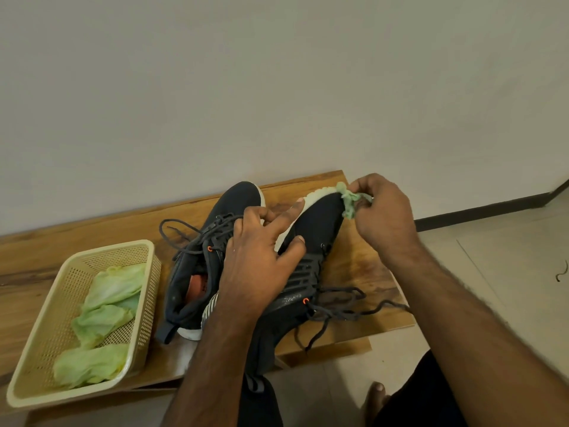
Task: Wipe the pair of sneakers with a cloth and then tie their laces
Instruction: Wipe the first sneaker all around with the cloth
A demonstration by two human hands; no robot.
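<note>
Two dark navy sneakers with white soles lie on a low wooden table. The left sneaker rests flat with its laces loose. The right sneaker is tipped on its side, toe pointing away, and its untied laces trail toward the table's front edge. My left hand grips this sneaker across its middle, fingers curled over the white sole. My right hand pinches a crumpled pale green cloth against the toe tip.
A cream plastic basket with several more green cloths stands at the table's left front. A plain wall rises right behind the table. Tiled floor lies to the right, with a small dark squiggle on it. My bare foot shows below.
</note>
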